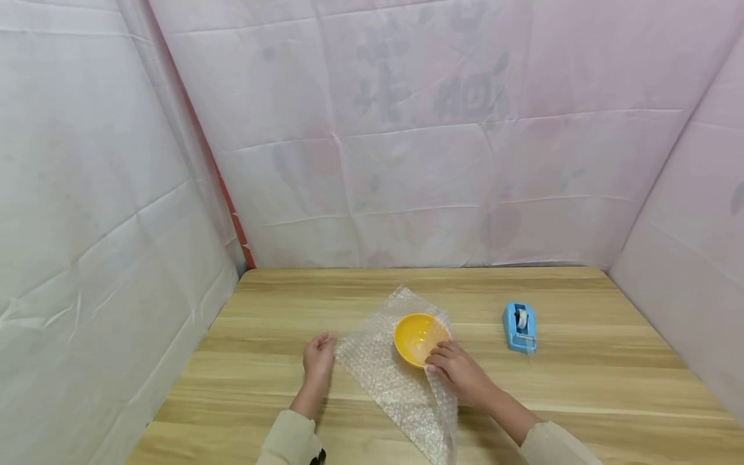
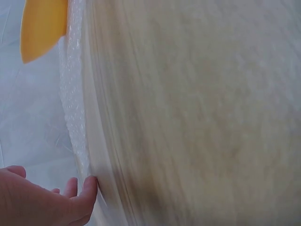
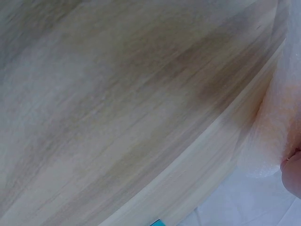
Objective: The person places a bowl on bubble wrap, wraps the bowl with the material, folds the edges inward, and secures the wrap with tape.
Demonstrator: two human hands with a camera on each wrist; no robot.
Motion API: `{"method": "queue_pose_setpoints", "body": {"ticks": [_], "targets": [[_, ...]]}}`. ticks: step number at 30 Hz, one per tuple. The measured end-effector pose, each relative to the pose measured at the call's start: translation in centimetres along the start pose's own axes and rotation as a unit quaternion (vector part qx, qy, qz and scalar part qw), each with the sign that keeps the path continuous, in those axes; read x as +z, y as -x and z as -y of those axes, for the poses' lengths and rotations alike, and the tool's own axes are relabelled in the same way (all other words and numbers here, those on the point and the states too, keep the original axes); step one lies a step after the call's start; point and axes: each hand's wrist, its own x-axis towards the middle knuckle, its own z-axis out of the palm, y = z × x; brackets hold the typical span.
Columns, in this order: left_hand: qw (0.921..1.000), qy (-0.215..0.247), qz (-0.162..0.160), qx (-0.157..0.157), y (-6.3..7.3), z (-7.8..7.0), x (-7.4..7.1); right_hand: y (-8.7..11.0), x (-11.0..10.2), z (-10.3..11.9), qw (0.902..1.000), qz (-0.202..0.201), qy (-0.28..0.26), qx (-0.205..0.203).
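A yellow bowl (image 1: 414, 339) stands upright on a sheet of bubble wrap (image 1: 380, 361), and its rim also shows in the left wrist view. My right hand (image 1: 459, 374) pinches the sheet's right part, folded up over the bowl's right side. In the right wrist view, the raised bubble wrap (image 3: 265, 146) hides part of the bowl, and only a bit of the hand (image 3: 292, 174) appears. Beside the sheet's left corner is my left hand (image 1: 318, 358), its fingers loosely bent and holding nothing. Whether its fingertips touch the sheet, I cannot tell.
A blue tape dispenser (image 1: 520, 327) with a roll of tape stands to the right of the bowl. The wooden table (image 1: 267, 310) is enclosed by pale sheeting (image 1: 407, 194) at the back and both sides.
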Motion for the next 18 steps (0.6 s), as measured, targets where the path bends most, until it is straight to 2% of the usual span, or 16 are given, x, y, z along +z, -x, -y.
{"method": "queue_pose_setpoints", "body": {"ticks": [8,18], "targets": [[0.9998,0.008,0.0,-0.018,0.17,0.01,0.45,-0.01,0.08,0.05,1.0,-0.003,0.003,0.0],[0.999,-0.006,-0.006,-0.043,0.28,0.04,0.81,-0.01,0.2,0.01,1.0,-0.003,0.001,0.006]]}}
